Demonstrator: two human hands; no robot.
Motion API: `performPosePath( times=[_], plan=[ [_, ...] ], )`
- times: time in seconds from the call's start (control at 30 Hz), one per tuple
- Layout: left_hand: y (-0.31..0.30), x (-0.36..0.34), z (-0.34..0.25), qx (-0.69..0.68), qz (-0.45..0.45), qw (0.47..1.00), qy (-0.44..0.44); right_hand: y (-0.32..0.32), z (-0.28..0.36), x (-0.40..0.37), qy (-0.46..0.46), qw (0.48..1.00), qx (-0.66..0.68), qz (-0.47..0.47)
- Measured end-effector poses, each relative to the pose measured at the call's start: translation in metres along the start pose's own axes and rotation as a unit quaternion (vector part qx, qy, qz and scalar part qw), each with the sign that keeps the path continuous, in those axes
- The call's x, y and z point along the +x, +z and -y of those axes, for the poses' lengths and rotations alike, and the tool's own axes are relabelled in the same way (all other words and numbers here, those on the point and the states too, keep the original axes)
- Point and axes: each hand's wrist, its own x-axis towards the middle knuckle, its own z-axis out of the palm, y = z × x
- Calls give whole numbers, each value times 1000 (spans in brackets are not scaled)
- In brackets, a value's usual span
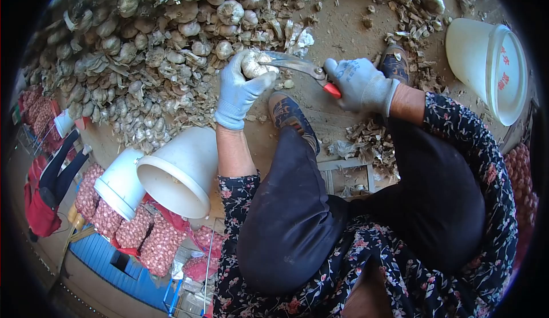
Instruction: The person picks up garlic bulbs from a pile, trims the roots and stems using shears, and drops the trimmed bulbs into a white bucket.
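Note:
My left hand [240,92], in a pale grey-blue glove, is closed around a garlic bulb [255,65] at the upper middle. My right hand [360,83], gloved the same way, grips red-handled pruning shears [311,69]. The metal blades point left and touch the bulb, at its right side. How far the blades are apart I cannot tell. Behind my left hand lies a big heap of garlic bulbs [171,38] with dry stems and skins.
White buckets [186,169] lie tilted at the left, another bucket [472,60] at the right. Filled net bags [163,243] stand at the lower left, near a person in red [43,209]. My shoes [289,112] and a small frame [346,163] are below my hands.

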Motion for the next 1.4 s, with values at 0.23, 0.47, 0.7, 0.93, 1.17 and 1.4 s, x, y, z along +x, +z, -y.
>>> performPosePath(
  times=[0.23, 0.47, 0.7, 0.93, 1.17, 1.4],
  plan=[
    [20, -16, 7, -239, 70, 967, -59, 6, -12, -11, 9, 998, 56, -7],
    [17, -15, 11, -82, 13, 996, 12, 12, -28, -17, -68, 992, 7, -107],
    [16, -14, 10, -165, 64, 983, -40, 8, -13, 0, -20, 999, -1, -38],
    [20, -14, 39, -589, 134, 794, 71, 1, -24, -26, 29, 956, 288, 44],
    [36, -14, 31, -604, 28, 793, 68, -1, 2, -14, 0, 963, 255, 87],
    [23, -30, 24, -623, 26, 780, -41, 1, 9, -1, -83, 959, 269, 29]
  ],
)
